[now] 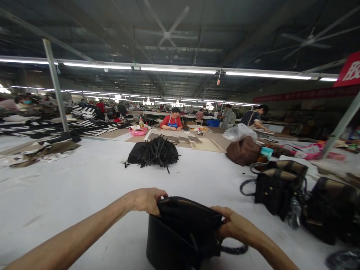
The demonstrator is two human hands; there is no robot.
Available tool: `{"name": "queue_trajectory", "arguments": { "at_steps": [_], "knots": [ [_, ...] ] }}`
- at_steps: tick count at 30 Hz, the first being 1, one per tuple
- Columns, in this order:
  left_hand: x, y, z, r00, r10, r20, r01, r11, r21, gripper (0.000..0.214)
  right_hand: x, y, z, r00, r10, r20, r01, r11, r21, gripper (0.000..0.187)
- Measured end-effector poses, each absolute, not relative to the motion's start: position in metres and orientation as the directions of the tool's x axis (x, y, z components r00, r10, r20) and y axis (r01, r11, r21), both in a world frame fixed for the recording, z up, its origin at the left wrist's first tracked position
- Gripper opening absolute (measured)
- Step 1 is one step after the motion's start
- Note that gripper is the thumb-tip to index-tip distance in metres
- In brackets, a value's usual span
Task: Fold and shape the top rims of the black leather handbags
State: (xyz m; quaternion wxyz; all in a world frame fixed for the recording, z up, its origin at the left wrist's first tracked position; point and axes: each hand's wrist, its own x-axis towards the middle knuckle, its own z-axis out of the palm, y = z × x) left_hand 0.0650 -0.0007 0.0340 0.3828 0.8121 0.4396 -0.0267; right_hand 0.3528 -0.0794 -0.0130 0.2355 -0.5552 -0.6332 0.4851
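Observation:
A black handbag (171, 240) stands on the white table close in front of me, its mouth spread wide. At the bag's left top corner, my left hand (147, 200) is closed on the rim, thumb on the near side. My right hand (232, 225) grips the rim at the right end, and some of its fingers are hidden inside or behind the edge. One looped handle (234, 250) sticks out below my right wrist and lies over the table. The inside of the bag is dark, so I cannot make out what it holds.
A heap of black strips (159, 152) lies farther up the white table (92, 191). Several black handbags (274, 189) stand at the right, near a brown bundle (243, 150) and a blue-lidded jar (265, 153). A person in red (171, 120) sits across the table.

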Motion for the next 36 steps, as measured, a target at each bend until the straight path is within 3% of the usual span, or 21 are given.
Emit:
{"name": "queue_trajectory", "arguments": {
  "at_steps": [2, 4, 8, 12, 15, 19, 25, 32, 36],
  "knots": [
    [0.079, -0.001, 0.043, 0.560, 0.755, -0.340, 0.802, -0.392, 0.451, 0.056, 0.348, -0.086, -0.015, -0.282, 0.940, -0.191, 0.444, -0.049, -0.895, 0.053],
    [0.096, -0.003, 0.051, 0.513, 0.800, -0.313, 0.845, -0.407, 0.346, 0.070, 0.345, -0.092, -0.012, -0.277, 0.944, -0.178, 0.471, -0.028, -0.882, 0.057],
    [0.124, -0.009, 0.052, 0.574, 0.770, -0.278, 0.813, -0.497, 0.302, 0.095, 0.342, -0.098, -0.007, -0.224, 0.965, -0.133, 0.595, 0.028, -0.803, 0.052],
    [0.118, -0.005, 0.031, 0.611, 0.769, -0.188, 0.752, -0.491, 0.440, 0.076, 0.346, -0.098, -0.013, -0.172, 0.980, -0.099, 0.640, 0.035, -0.767, 0.044],
    [0.097, 0.003, 0.019, 0.655, 0.717, -0.238, 0.665, -0.398, 0.632, 0.060, 0.352, -0.094, -0.020, -0.198, 0.971, -0.132, 0.547, -0.002, -0.837, 0.048],
    [0.080, 0.006, 0.023, 0.733, 0.623, -0.273, 0.567, -0.338, 0.751, 0.052, 0.357, -0.088, -0.022, -0.278, 0.947, -0.159, 0.453, -0.017, -0.891, 0.048],
    [0.083, 0.000, 0.032, 0.808, 0.538, -0.240, 0.467, -0.337, 0.818, 0.053, 0.347, -0.090, -0.009, -0.143, 0.990, -0.013, 0.567, 0.071, -0.821, 0.057],
    [0.078, 0.007, 0.017, 0.760, 0.582, -0.290, 0.458, -0.162, 0.874, 0.051, 0.334, -0.087, 0.001, -0.178, 0.977, 0.120, 0.584, 0.203, -0.786, 0.018],
    [0.076, 0.007, 0.017, 0.742, 0.592, -0.315, 0.480, -0.141, 0.866, 0.042, 0.333, -0.082, 0.001, -0.171, 0.966, 0.195, 0.600, 0.259, -0.757, 0.017]
  ]
}}
